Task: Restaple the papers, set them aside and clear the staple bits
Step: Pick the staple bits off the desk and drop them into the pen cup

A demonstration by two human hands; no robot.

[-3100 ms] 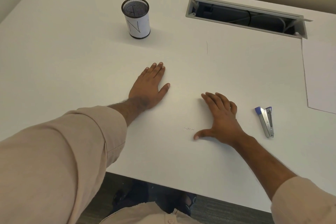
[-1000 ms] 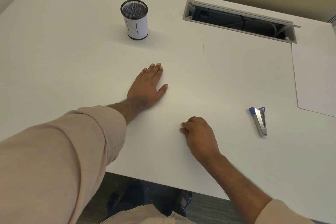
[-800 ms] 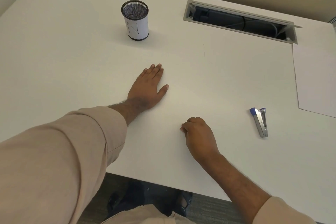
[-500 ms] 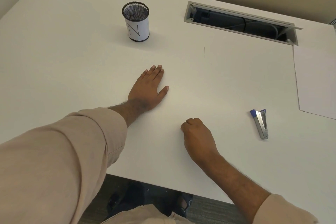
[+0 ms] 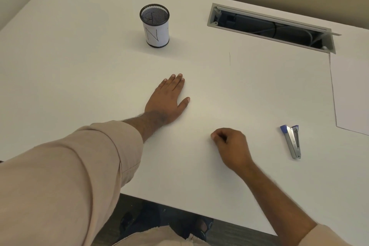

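My right hand [image 5: 232, 149] was spread flat on the table [image 5: 79, 66] three seconds back, with a faint speck of staple bits just beside its thumb. Since then it has slid onto that spot and curled up, grip closed into a pinch at the fingertips [image 5: 214, 137]. The speck no longer shows, so I judge the bits are gathered inside, though I cannot see them. My left hand [image 5: 168, 99] has stayed flat, fingers straight, holding nothing. The papers [image 5: 351, 96] lie set aside at the right edge, and the stapler [image 5: 292, 141] rests well apart from both hands. Remaining, I reckon: carry the bits off, maybe to the mesh cup [image 5: 155, 26].
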